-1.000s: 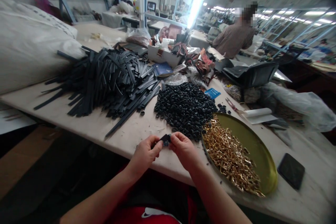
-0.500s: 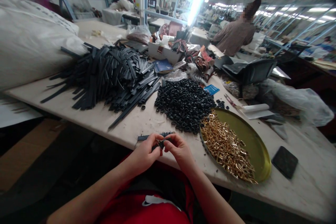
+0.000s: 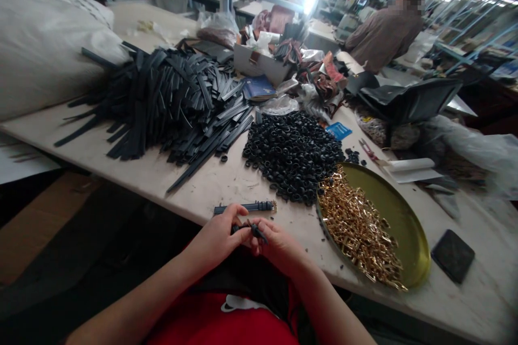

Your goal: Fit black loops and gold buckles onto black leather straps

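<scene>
My left hand (image 3: 220, 238) and my right hand (image 3: 281, 245) meet over the table's front edge. Both are closed, pinching a short dark strap (image 3: 258, 232) between thumbs and fingertips. Part of the strap is hidden by the fingers, and I cannot tell whether a buckle is on it. Just beyond my fingers lies a finished-looking dark strap (image 3: 249, 207) with loops and a gold buckle at its right end. Farther back is a heap of small black strap loops (image 3: 293, 159). To the right, gold buckles (image 3: 358, 229) fill part of a round tray (image 3: 410, 232).
A big pile of dark strips (image 3: 170, 102) covers the left of the table, beside a white sack (image 3: 48, 48). Snips (image 3: 368, 151), a blue packet (image 3: 339, 130) and a black square object (image 3: 453, 255) lie to the right. A person (image 3: 384, 32) is in the background.
The right hand has turned and shifted slightly right, so more of the strap shows between the hands. The strap on the table is less covered. The view has tilted down a little.
</scene>
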Tool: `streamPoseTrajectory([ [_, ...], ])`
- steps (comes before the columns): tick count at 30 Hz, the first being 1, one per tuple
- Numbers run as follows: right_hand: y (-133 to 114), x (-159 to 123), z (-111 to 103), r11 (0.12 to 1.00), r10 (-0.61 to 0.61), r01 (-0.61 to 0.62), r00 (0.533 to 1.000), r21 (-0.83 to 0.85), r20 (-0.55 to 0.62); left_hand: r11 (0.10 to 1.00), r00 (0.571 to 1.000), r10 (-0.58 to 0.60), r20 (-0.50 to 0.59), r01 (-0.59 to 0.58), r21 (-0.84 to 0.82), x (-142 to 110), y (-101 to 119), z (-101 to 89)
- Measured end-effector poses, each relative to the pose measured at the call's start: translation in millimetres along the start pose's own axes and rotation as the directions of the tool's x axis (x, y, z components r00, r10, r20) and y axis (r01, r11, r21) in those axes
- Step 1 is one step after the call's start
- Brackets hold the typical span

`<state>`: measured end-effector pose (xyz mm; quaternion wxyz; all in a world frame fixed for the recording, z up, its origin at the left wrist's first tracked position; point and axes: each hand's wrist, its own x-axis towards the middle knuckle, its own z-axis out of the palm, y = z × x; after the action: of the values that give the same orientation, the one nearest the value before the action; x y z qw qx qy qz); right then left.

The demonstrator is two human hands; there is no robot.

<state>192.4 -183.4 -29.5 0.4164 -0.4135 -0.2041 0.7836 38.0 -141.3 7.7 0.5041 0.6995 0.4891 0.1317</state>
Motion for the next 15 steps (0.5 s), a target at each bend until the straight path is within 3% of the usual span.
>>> streamPoseTrajectory([
  [3, -0.4, -0.2, -1.8, 0.998, 0.035, -0.037, 0.998, 0.049, 0.055, 0.988, 0.999, -0.052, -0.002, 0.052, 0.143, 4.7, -1.9, -1.4],
  [6, 1.3, -1.2, -2.0, 0.998, -0.001, -0.002, 0.999, 0.066, 0.044, 0.987, 0.997, -0.071, 0.042, 0.064, 0.144, 7.5, -1.8, -3.2],
  [11, 5.4, -0.5, 1.6, 0.991, -0.091, 0.098, 0.993, 0.089, -0.079, 0.974, 0.981, -0.095, 0.172, 0.127, -0.186, 2.9, 2.9, -2.8],
  [15, 5.4, 0.9, 6.2, 0.955, -0.289, 0.264, 0.930, -0.134, -0.227, 0.909, 0.967, -0.104, 0.232, 0.187, -0.371, -2.3, 5.4, 0.6],
])
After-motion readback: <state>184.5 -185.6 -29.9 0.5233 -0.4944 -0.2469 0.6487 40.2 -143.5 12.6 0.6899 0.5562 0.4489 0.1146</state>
